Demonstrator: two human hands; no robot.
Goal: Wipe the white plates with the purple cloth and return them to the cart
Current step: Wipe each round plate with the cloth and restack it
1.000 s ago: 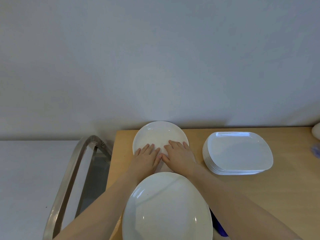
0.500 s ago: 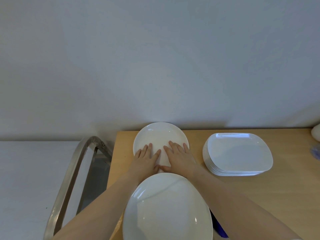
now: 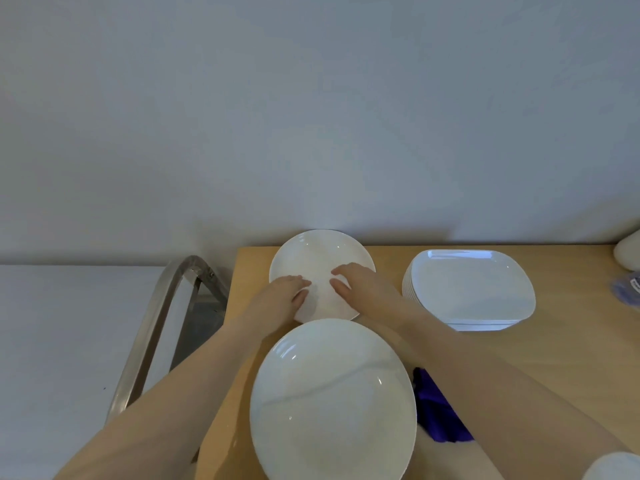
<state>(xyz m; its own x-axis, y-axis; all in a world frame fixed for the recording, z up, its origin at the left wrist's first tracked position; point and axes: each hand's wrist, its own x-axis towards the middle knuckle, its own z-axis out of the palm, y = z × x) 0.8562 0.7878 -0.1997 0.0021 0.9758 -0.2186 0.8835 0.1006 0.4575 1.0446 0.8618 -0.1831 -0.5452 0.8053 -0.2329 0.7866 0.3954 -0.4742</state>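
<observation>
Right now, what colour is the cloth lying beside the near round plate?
Purple; the cloth shows only in the head view, partly under the right forearm.

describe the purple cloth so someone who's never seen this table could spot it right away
Start at the wooden table and find the large round white plate nearest the person. The purple cloth lies crumpled on the table just right of that plate, partly hidden under the person's right forearm. It is the only deep purple, soft thing there; nearly everything else on the table is white crockery.
</observation>
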